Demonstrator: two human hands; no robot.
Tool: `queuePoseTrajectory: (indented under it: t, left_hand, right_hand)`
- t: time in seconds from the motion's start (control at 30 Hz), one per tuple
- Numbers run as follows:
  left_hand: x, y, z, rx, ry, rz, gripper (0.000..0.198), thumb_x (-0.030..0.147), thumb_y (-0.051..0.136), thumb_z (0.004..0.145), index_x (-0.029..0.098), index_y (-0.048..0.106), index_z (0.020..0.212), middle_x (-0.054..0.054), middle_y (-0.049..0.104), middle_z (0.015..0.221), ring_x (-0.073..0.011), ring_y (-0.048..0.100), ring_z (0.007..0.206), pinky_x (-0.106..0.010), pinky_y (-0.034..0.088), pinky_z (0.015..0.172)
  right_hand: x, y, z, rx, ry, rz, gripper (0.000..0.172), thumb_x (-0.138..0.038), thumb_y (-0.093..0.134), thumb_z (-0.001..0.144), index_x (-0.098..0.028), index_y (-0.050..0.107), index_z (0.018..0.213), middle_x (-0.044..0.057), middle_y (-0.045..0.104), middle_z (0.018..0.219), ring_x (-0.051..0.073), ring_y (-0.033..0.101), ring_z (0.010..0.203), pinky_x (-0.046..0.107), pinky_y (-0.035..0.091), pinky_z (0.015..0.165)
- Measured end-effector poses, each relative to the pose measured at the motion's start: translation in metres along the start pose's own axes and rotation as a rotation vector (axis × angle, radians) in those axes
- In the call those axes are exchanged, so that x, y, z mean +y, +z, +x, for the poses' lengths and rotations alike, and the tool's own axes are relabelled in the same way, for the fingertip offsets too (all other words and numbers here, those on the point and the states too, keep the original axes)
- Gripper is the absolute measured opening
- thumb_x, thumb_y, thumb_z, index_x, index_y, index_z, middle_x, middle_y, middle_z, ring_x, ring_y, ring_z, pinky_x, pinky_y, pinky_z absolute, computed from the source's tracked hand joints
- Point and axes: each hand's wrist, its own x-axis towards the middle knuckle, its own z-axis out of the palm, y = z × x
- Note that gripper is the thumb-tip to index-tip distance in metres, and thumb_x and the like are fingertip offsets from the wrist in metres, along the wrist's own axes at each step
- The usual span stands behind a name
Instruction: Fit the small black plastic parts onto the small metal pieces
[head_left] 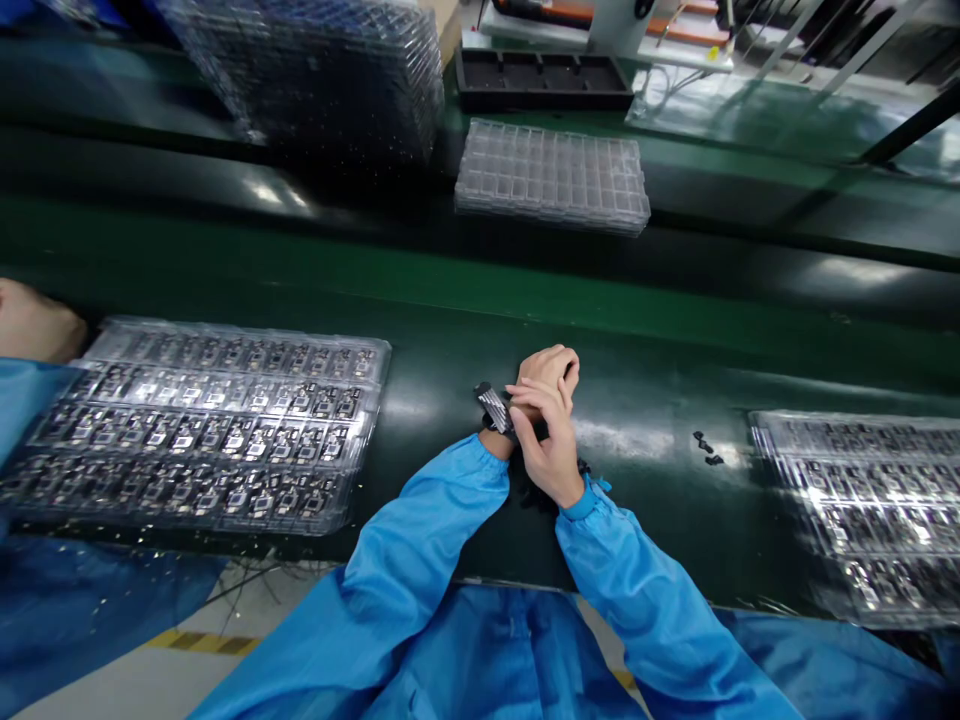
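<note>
My left hand is over the green work surface with its fingers curled inward; whatever may be inside them is hidden. Around its wrist sits a black band with a striped, shiny black-and-silver piece standing out from it. My right hand lies across the back of my left hand and wrist, fingers stretched and touching it, its thumb close to the band. Small black pieces lie under and beside my right wrist, partly covered. A few more loose black pieces rest farther right on the surface.
Clear trays of small circuit-board parts lie at left and right. Beyond are stacked clear trays, a black divided tray and a tall tray stack. Another person's hand is at far left.
</note>
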Motion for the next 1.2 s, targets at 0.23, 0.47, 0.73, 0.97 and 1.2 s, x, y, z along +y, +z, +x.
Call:
queuePoseTrajectory:
  t: [0.23, 0.47, 0.73, 0.97, 1.2]
  left_hand:
    - [0.0, 0.0, 0.003, -0.001, 0.014, -0.035, 0.015, 0.02, 0.057, 0.095, 0.02, 0.069, 0.087, -0.001, 0.065, 0.081, -0.0134, 0.053, 0.068, -0.028, 0.039, 0.064]
    - [-0.006, 0.001, 0.005, 0.044, -0.015, -0.267, 0.014, 0.019, 0.061, 0.091, 0.019, 0.067, 0.079, 0.0, 0.064, 0.077, -0.0126, 0.053, 0.067, -0.027, 0.039, 0.063]
    - [-0.017, -0.04, 0.021, 0.064, -0.42, -1.226, 0.01, 0.025, 0.07, 0.085, 0.016, 0.066, 0.084, 0.003, 0.058, 0.068, -0.0072, 0.05, 0.056, -0.021, 0.038, 0.054]
    - [0.004, -0.093, 0.016, 0.052, -0.418, -1.675, 0.018, 0.027, 0.054, 0.099, 0.019, 0.064, 0.086, 0.002, 0.046, 0.066, -0.0079, 0.042, 0.052, -0.022, 0.039, 0.051]
    - [0.025, -0.145, -0.005, 0.271, -0.322, -1.605, 0.031, 0.042, 0.044, 0.107, 0.023, 0.066, 0.097, 0.0, 0.046, 0.069, -0.0119, 0.048, 0.057, -0.025, 0.04, 0.05]
  right_hand:
    - [0.008, -0.01, 0.001, -0.148, -0.087, -0.027, 0.018, -0.02, 0.052, 0.1, -0.026, 0.068, 0.107, 0.006, 0.073, 0.127, 0.027, 0.055, 0.138, 0.059, 0.017, 0.126]
    - [0.007, -0.015, 0.003, -0.181, -0.12, -0.026, 0.025, -0.02, 0.051, 0.1, -0.027, 0.064, 0.12, 0.008, 0.064, 0.143, 0.03, 0.043, 0.149, 0.062, 0.022, 0.125]
    - [0.008, -0.013, 0.0, -0.109, -0.106, -0.18, 0.05, -0.025, 0.055, 0.099, -0.027, 0.042, 0.147, 0.012, 0.019, 0.173, 0.037, 0.014, 0.16, 0.07, 0.02, 0.123]
    - [0.001, -0.013, -0.002, -0.082, -0.155, -0.144, 0.041, -0.024, 0.059, 0.098, -0.025, 0.048, 0.137, 0.016, 0.031, 0.166, 0.035, 0.03, 0.155, 0.063, 0.034, 0.12]
    - [0.001, -0.011, -0.007, -0.111, -0.208, -0.126, 0.045, -0.028, 0.059, 0.099, -0.025, 0.047, 0.142, 0.016, 0.038, 0.163, 0.036, 0.036, 0.152, 0.064, 0.034, 0.12]
